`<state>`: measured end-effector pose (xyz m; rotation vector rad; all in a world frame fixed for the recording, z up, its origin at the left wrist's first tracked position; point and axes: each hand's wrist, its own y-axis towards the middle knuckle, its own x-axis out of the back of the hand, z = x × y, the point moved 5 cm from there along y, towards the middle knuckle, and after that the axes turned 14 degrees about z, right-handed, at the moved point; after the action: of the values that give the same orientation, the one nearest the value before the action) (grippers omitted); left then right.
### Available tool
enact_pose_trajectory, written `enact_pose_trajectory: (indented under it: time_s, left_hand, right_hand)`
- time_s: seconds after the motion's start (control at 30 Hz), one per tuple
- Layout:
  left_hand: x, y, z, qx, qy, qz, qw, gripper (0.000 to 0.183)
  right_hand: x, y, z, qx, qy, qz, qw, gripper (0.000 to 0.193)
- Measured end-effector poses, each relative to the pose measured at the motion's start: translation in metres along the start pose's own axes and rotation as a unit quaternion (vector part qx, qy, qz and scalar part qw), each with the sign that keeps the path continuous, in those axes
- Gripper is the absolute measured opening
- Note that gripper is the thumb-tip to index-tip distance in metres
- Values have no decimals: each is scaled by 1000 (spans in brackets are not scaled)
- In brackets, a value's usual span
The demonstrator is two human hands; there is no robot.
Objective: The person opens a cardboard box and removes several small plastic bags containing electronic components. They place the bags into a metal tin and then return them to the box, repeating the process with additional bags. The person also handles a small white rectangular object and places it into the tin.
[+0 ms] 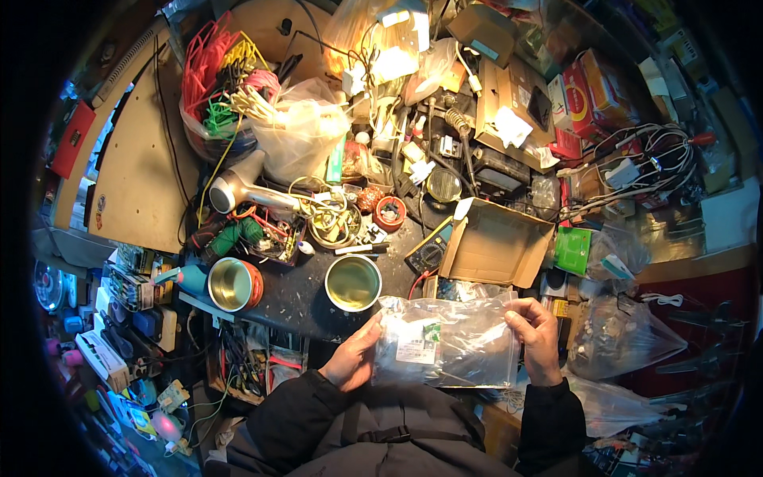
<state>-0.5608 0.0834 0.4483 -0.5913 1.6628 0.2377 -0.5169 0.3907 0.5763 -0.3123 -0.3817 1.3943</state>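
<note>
Both hands closed on clear plastic bag [445,342] just below the metal cup [353,281], left hand [354,358] pinching left edge, right hand [536,334] gripping upper right corner; best keep it taut, level, grips firm.

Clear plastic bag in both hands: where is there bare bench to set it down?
One bare dark patch of bench, between the orange-rimmed tin and the metal cup. Behind them wires, a hair dryer and a cardboard box crowd everything.
</note>
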Motion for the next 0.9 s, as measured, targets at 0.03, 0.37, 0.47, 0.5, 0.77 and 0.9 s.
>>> enact_pose_trajectory:
  time_s: [0.03, 0.37, 0.47, 0.5, 0.77, 0.9]
  left_hand:
    - [0, 0, 1, -2, -10, 5, 1000, 64]
    - [-18, 4, -1, 4, -23, 78, 997, 69]
    - [-16, 3, 0, 37, -15, 38, 998, 71]
    - [-18, 3, -1, 33, -15, 46, 998, 72]
    - [-16, 5, 1, 18, 0, 57, 998, 83]
    - [-9, 7, 1, 33, 94, 45, 994, 97]
  right_hand:
    - [1, 0, -1, 13, -13, -17, 1000, 15]
    - [18, 1, -20, 30, 24, -45, 998, 17]
    - [22, 2, -25, 9, 43, -44, 998, 18]
    - [23, 3, -26, 2, 57, -41, 998, 18]
    - [24, 7, -30, -32, 91, -35, 995, 21]
    - [24, 5, -27, -15, 80, -25, 996, 22]
